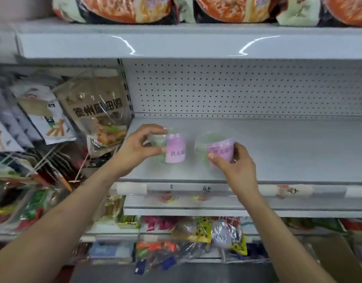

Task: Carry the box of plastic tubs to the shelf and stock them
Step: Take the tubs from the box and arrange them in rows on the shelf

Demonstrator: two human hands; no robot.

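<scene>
1. The left hand [139,148] pinched the left tub [174,149] by its side, centre-left of the frame.
2. The right hand [235,166] gripped the right tub [219,148] from the lower right.
3. Both tubs were upright and slightly apart on the shelf [288,148]. Its bare stretch lay rightward, nearer the right hand.

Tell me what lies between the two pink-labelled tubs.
Nothing: the head view shows only a bare strip of grey shelf between the left tub and the right tub.
</scene>
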